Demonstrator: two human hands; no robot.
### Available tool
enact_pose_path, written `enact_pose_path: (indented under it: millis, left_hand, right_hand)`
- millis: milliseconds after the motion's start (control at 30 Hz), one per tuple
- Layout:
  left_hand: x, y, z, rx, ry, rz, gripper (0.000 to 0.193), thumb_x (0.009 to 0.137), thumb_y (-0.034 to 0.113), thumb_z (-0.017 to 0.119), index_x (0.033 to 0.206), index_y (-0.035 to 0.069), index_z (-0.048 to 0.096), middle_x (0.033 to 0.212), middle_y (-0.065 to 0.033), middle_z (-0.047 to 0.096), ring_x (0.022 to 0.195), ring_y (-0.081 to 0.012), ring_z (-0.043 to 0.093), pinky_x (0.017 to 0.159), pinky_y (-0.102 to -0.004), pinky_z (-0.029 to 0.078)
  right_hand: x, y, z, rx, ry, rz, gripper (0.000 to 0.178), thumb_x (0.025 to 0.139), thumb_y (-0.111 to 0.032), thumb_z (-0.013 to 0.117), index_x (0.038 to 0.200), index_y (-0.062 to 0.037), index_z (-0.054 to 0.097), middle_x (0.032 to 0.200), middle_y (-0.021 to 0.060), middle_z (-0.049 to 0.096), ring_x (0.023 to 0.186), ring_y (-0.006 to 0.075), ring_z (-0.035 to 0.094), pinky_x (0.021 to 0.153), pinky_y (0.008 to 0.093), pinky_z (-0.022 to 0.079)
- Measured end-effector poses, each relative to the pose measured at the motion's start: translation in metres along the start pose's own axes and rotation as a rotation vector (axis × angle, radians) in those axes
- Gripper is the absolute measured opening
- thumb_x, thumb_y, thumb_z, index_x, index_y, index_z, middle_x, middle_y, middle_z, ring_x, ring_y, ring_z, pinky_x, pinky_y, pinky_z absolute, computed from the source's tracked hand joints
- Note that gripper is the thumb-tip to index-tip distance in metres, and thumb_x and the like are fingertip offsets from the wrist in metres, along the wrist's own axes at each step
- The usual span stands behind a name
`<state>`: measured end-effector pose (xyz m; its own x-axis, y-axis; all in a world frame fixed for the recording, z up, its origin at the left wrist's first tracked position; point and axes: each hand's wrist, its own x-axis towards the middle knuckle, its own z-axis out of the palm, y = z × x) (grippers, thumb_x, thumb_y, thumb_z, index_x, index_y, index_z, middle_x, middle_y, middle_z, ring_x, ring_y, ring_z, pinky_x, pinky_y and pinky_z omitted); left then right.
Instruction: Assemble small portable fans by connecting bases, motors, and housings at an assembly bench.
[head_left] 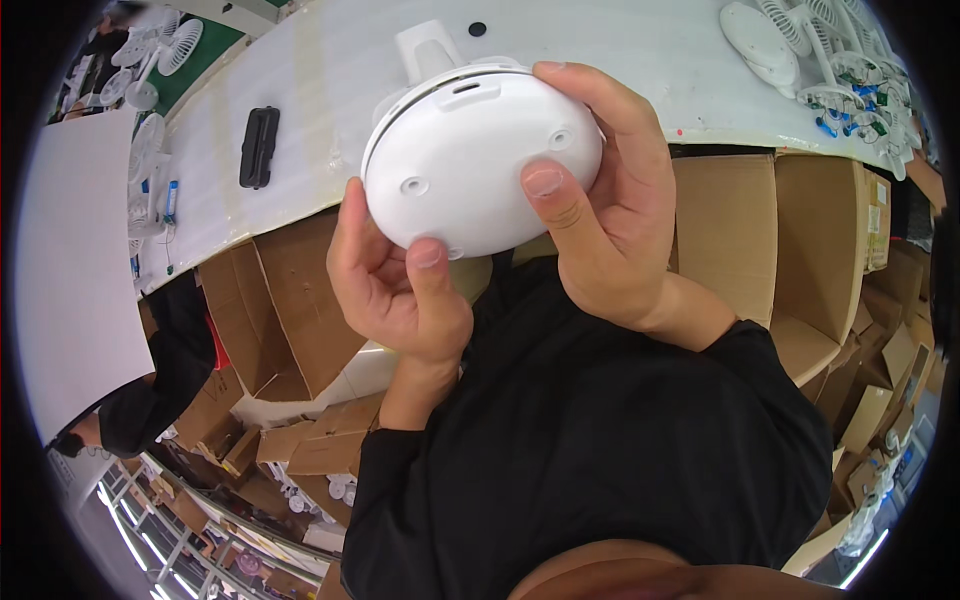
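Note:
Both my hands hold a white round fan base (470,165) above the near edge of the table, its underside turned up toward me. Recessed screw holes and a small slot near the far rim show on it. A white stem (428,50) juts out behind, partly hidden by the base. My left hand (405,295) grips the lower left rim, thumb on the underside. Around the right side wraps my right hand (625,200), its thumb pressed on the underside and its fingers at the rim. A small black disc (477,30) lies on the table beyond the base.
On the white table (310,90) lies a long black case (259,147) at left. White fans and parts with wires (850,95) crowd the far right; more fans (150,60) stand far left. Open cardboard boxes (290,310) sit below the edge. Another person's dark sleeve (165,370) shows at left.

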<state>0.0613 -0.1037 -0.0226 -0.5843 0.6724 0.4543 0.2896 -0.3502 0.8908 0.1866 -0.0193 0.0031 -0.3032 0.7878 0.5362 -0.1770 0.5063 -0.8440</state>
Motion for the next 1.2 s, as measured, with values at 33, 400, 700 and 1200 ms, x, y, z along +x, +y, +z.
enact_pose_path:
  millis: [33, 400, 700, 1200]
  left_hand:
    - [0.0, 0.003, 0.001, -0.019, 0.01, 0.01, 0.056, 0.096, 0.024, 0.058, 0.14, -0.005, 0.04, 0.121, -0.0256, 0.06, 0.101, -0.0285, 0.066, 0.082, -0.0301, 0.056]
    - [0.0, 0.029, 0.007, -0.061, -0.029, -0.045, 0.058, 0.093, 0.026, 0.064, 0.137, -0.005, 0.042, 0.124, -0.023, 0.057, 0.107, -0.0276, 0.061, 0.089, -0.0334, 0.051]
    - [0.005, 0.037, 0.0, -0.014, -0.122, -0.071, 0.056, 0.09, 0.029, 0.069, 0.13, -0.005, 0.05, 0.119, -0.0199, 0.06, 0.101, -0.0251, 0.061, 0.087, -0.0315, 0.05]
    - [0.026, 0.026, 0.048, -0.429, -0.055, -0.207, 0.04, 0.099, 0.04, 0.048, 0.099, 0.001, 0.062, 0.084, -0.0109, 0.064, 0.078, -0.0204, 0.059, 0.078, -0.0307, 0.046]
  right_hand:
    - [0.001, -0.002, -0.003, -0.029, -0.039, -0.031, 0.049, 0.09, -0.007, 0.06, 0.136, -0.0011, 0.045, 0.125, 0.0134, 0.052, 0.104, 0.0219, 0.052, 0.093, 0.0312, 0.044]
    - [0.005, -0.018, -0.02, 0.01, -0.097, 0.024, 0.051, 0.089, -0.008, 0.062, 0.136, 0.0005, 0.045, 0.124, 0.0133, 0.052, 0.101, 0.0212, 0.052, 0.091, 0.0296, 0.043]
    - [0.028, -0.031, -0.037, 0.026, -0.201, 0.04, 0.048, 0.084, -0.01, 0.068, 0.128, 0.0007, 0.053, 0.116, 0.0122, 0.054, 0.093, 0.0195, 0.051, 0.084, 0.0266, 0.043]
    - [0.022, -0.005, -0.045, -0.098, -0.274, -0.318, 0.041, 0.076, -0.011, 0.078, 0.114, -0.0037, 0.065, 0.105, 0.0097, 0.056, 0.086, 0.0172, 0.054, 0.079, 0.0246, 0.043]
